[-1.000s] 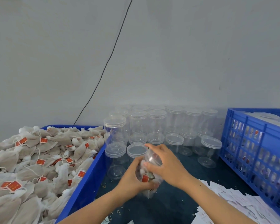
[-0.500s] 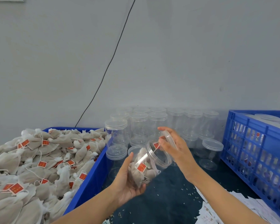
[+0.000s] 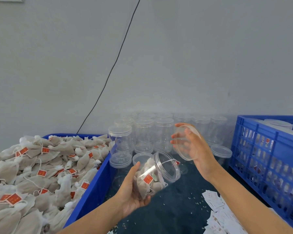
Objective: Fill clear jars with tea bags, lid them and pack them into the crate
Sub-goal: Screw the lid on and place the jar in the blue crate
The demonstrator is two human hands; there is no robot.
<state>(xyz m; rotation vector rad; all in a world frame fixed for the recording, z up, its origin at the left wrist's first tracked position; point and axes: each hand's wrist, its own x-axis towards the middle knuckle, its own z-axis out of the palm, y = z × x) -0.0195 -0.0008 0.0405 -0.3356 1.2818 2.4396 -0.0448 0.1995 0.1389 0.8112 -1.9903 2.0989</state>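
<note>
Head view: the open jar (image 3: 156, 174) lies tipped in your left hand (image 3: 133, 191), part-filled with tea bags (image 3: 146, 176), one red tag showing through the wall. Its long axis runs from your left palm up and away toward your right hand; the open mouth points up and to the right, base seated against the heel of your palm. Left fingers curl round the lower body, thumb up along the near wall.

Your right hand (image 3: 195, 147) holds the clear lid (image 3: 187, 142) just above and beyond the mouth, apart from it, fingers wrapped round its rim. The lid stands nearly on edge; I cannot tell which way its hollow side faces.

A string and a tag hang across the mouth rim. Likely snag: tuck them inside before anything seats on that rim, or the lid will pinch them. If you are lidding, bring the jar closer to upright, square the lid flat to the rim, then press or turn. If more bags are due, hold the tilt shallow so none slide out.

Beyond both hands: rows of lidded empty jars (image 3: 144, 130). Left of your left hand: blue bin (image 3: 91, 188) heaped with loose tea bags. Right of your right hand: the blue crate (image 3: 267, 149), lidded jars inside. Under your right forearm: scattered paper slips (image 3: 215, 201).
</note>
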